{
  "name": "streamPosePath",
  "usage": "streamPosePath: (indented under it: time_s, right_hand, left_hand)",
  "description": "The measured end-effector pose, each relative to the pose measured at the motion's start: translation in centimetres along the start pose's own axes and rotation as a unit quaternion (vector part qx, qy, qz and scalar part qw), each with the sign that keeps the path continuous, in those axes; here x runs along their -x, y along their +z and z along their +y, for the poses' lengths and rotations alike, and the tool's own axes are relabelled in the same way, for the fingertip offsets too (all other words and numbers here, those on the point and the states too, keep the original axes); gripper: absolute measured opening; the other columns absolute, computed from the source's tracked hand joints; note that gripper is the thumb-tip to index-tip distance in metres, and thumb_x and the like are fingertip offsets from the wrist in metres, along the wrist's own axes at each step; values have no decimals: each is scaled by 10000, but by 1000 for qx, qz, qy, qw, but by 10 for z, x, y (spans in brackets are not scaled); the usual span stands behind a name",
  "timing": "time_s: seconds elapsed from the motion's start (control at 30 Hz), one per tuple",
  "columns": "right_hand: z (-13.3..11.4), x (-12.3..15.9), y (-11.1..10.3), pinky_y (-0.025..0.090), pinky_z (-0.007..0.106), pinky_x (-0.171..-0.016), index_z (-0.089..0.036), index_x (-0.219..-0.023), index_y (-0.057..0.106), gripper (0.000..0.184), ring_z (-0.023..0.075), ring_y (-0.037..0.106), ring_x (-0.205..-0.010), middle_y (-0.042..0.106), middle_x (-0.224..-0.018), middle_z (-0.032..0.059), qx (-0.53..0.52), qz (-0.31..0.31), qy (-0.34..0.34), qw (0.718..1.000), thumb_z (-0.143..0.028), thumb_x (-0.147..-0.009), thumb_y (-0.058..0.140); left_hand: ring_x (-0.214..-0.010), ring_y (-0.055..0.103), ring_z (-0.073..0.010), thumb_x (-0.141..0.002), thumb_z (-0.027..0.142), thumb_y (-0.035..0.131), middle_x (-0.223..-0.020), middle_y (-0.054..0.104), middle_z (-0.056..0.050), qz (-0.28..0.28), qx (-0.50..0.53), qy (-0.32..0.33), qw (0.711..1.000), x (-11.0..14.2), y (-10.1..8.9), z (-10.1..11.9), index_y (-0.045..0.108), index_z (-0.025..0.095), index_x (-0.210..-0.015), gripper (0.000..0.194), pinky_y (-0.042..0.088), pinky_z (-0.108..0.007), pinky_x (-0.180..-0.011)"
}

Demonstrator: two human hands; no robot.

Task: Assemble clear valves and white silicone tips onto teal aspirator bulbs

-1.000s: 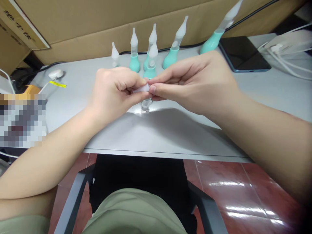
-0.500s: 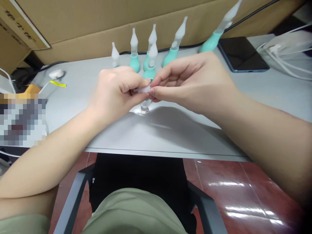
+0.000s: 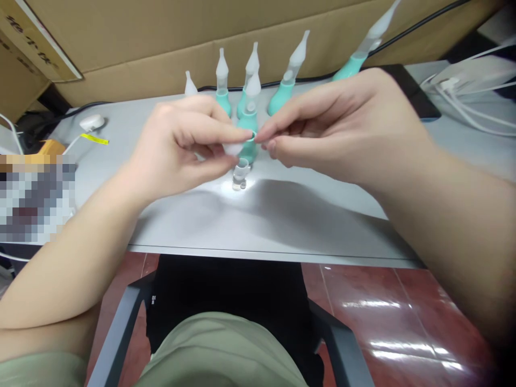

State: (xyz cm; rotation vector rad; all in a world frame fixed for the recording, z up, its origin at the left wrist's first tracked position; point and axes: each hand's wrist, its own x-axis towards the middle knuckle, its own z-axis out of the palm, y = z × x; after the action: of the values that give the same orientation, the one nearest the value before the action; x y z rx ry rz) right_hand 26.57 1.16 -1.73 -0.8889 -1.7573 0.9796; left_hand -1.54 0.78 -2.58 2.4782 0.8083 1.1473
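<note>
Grey surface [image 3: 193, 228] backed by cardboard [image 3: 153, 37], red flr [image 3: 374, 328] below. L hand [image 3: 181, 142] pinched white pc [image 3: 233, 149] above surface; R hand [image 3: 342, 129] nr it, fingertips almost together, contents unclear.

Your bench [image 3: 193, 228]: smooth, low sheen. On it: smooth satin bulbs [image 3: 281, 99], clear glossy plastic cup [image 3: 242, 168]. Behind it: matt cardboard [image 3: 161, 43]. Below it: glossy floor [image 3: 363, 328]. Before it: your matt cloth shirt [image 3: 213, 349].
</note>
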Motion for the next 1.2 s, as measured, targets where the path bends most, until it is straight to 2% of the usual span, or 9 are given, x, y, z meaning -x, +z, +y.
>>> streamPosePath:
  time_s: [0.1, 0.2, 0.3, 0.43, 0.6, 0.73, 0.83, 1.0, 1.2]
  right_hand:
    - [3, -2, -12, 543, 358, -672, -291, -864, 974, 272, 180, 718, -704, 852, -786, -11, 36, -131, 24, 990, -35, -866, 882]
    - [11, -3, -16, 551, 357, -735, -302, -894, 965, 310, 172, 756, -751, 855, -797, -51, 115, -232, -27, 965, -6, -871, 873]
    - [17, -3, -12, 523, 370, -757, -295, -899, 961, 343, 171, 727, -731, 820, -752, -55, 189, -245, -57, 949, 26, -877, 843]
    - [19, -3, -9, 512, 390, -770, -294, -930, 962, 320, 199, 720, -737, 847, -801, -28, 233, -266, -63, 933, -7, -917, 823]
    - [20, -3, -6, 500, 381, -724, -304, -898, 921, 278, 196, 696, -729, 862, -827, -23, 226, -285, -43, 930, -56, -919, 798]
    - [22, -3, -3, 473, 364, -671, -295, -861, 875, 229, 191, 664, -710, 813, -776, -25, 215, -304, -40, 927, -92, -914, 785]
    - [21, -4, -1, 441, 353, -661, -283, -857, 835, 198, 182, 631, -700, 773, -754, -29, 235, -306, -39, 922, -117, -942, 770]
    - [20, -5, 0, 425, 360, -671, -261, -884, 819, 164, 186, 645, -715, 808, -805, -19, 252, -326, -37, 911, -150, -987, 756]
    - [22, -6, -6, 460, 313, -639, -310, -922, 909, 195, 161, 610, -699, 759, -751, -41, 187, -298, -20, 936, -152, -931, 795]
  left_hand:
    - [-839, 819, -179, -948, 83, 919, -1138, 955, -37, -126, 55, 18, 990, 0, -13, 4, 1059, 351, -1203, 395, 680, -331, -739]
    - [-763, 770, -145, -969, 21, 814, -1123, 940, -11, -219, 32, 27, 975, 0, -13, 11, 1043, 356, -1156, 447, 663, -324, -779]
    - [-777, 776, -149, -1043, 38, 722, -1102, 908, -25, -274, -11, 27, 961, 0, -8, 20, 1009, 311, -1046, 396, 684, -321, -872]
    - [-884, 842, -182, -1081, 52, 713, -1177, 906, -35, -321, -48, 8, 946, 0, -6, 29, 966, 298, -981, 367, 675, -323, -854]
    - [-975, 895, -207, -1146, 40, 668, -1200, 918, -55, -313, -39, 23, 949, 0, -2, 28, 972, 284, -1049, 402, 686, -332, -890]
    - [-1077, 940, -254, -1095, 22, 745, -1237, 971, -36, -312, -44, 21, 949, -2, 4, 27, 955, 297, -1056, 348, 709, -366, -925]
    - [-993, 925, -240, -1059, 25, 763, -1176, 978, -19, -301, -60, 13, 952, -4, 5, 29, 951, 296, -1109, 333, 671, -353, -848]
    - [-773, 804, -164, -1039, 22, 798, -1046, 952, 11, -282, -63, -15, 957, -6, 6, 33, 920, 255, -1144, 283, 583, -317, -773]
    - [-772, 797, -163, -1041, 11, 844, -988, 923, 28, -278, -81, -5, 957, -3, 13, 32, 912, 253, -1109, 260, 561, -308, -766]
